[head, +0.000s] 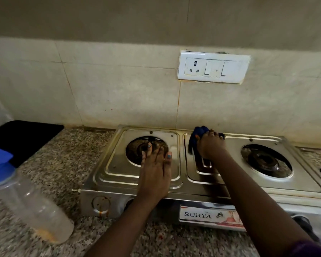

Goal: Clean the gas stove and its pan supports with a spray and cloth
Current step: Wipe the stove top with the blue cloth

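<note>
The steel gas stove (202, 184) sits on the speckled tabletop (67, 164), against the tiled wall. The left hand (155, 164) lies flat on the stove's left panel, fingers straight and spread, reaching over the left burner opening (137, 147). The right hand (210, 145) grips a bunched blue cloth (200, 131) at the stove's rear middle, pressing it onto the metal. The right burner (266, 160) sits uncovered. Left of the stove stands a clear spray bottle (32, 204) with a blue top. Above the stove, a white socket plate (213, 67) hangs on the wall.
</note>
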